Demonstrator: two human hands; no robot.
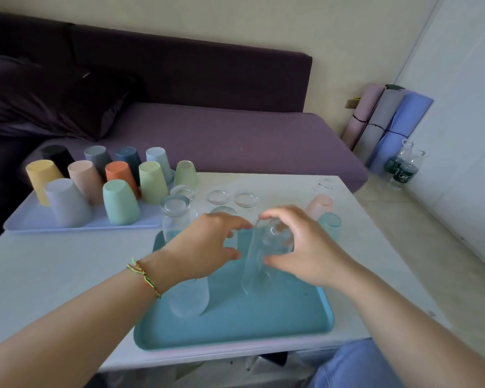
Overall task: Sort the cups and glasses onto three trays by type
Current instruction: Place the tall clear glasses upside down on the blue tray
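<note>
Glass (pixel 259 259) tilted over teal tray (pixel 263 320); cups (pixel 121 203) on lavender tray (pixel 37 222).

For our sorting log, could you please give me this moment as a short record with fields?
right hand: grips a clear glass, tilted over the teal tray
left hand: open, fingers spread beside that glass
teal tray: also holds a frosted glass under the left forearm
lavender tray: coloured cups, upside down
table: more clear glasses, upside down, beyond the teal tray
</note>
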